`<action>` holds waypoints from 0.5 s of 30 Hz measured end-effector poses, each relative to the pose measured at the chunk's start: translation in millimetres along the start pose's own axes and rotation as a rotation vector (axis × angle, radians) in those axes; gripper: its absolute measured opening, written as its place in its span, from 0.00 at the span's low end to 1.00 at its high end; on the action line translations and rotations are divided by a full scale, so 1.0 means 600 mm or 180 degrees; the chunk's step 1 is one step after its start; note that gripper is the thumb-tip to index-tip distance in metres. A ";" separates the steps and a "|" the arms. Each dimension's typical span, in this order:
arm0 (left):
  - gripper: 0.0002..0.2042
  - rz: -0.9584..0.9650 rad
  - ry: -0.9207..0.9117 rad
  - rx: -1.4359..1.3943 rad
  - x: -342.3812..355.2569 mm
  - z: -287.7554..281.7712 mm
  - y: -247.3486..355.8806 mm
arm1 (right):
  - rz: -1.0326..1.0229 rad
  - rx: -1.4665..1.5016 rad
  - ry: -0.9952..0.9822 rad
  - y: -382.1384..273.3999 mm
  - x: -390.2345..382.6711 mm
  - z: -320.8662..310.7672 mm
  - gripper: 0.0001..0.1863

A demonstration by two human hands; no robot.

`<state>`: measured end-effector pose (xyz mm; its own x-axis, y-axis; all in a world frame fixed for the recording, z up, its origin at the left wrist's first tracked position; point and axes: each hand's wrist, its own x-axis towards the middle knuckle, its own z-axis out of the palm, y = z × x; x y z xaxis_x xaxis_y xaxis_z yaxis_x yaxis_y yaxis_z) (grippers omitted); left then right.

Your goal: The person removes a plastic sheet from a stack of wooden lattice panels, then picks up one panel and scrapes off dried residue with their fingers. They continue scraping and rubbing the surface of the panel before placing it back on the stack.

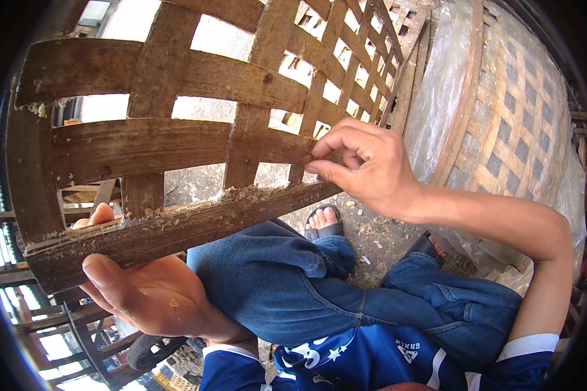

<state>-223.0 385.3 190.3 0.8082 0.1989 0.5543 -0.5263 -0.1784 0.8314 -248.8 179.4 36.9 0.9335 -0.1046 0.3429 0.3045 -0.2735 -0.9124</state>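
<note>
While woven panel (pixel 143 146) is gripped @ btm by L hand (pixel 156 293), slat (pixel 282 147) is touched by R hand (pixel 375 168); can't tell if pinched.

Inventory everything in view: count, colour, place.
Woven slat panel: one, brown, upper left to centre
Second woven panel: one, tan, right
Plastic sheeting: count unclear, clear, right
Slatted structure: count unclear, dark, lower left
Rounded object, kind unclear: one, black, lower left
Sandals: two, black, worn, centre
Small stick: one, white, between sandals
Ground: one, grey, around sandals
Jeans: one pair, blue, lower centre
Shirt: one, blue and white, bottom edge
Left hand: one, bare, gripping first panel's lower left edge
Right hand: one, bare, centre, at panel strips
</note>
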 end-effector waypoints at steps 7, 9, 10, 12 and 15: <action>0.18 -0.0003 0.0145 0.0024 -0.001 0.011 -0.004 | -0.0367 -0.0117 -0.0030 0.013 0.001 0.007 0.05; 0.18 0.0039 0.0223 0.0111 0.002 0.008 0.001 | -0.0536 -0.0218 -0.0073 0.012 0.004 0.010 0.05; 0.18 0.0055 0.0249 0.0137 0.003 0.007 0.004 | -0.0621 -0.0269 -0.0092 0.011 0.006 0.011 0.05; 0.18 0.0057 0.0267 0.0123 0.005 0.013 -0.001 | -0.0598 -0.0278 -0.0249 0.012 0.008 0.002 0.06; 0.19 0.0071 0.0214 0.0081 0.003 0.014 -0.002 | -0.1062 -0.0061 -0.0759 0.018 -0.002 -0.013 0.06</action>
<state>-218.6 377.8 190.1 0.7764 0.2586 0.5747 -0.5363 -0.2077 0.8180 -248.1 169.0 28.6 0.8025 0.2167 0.5559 0.5965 -0.2730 -0.7547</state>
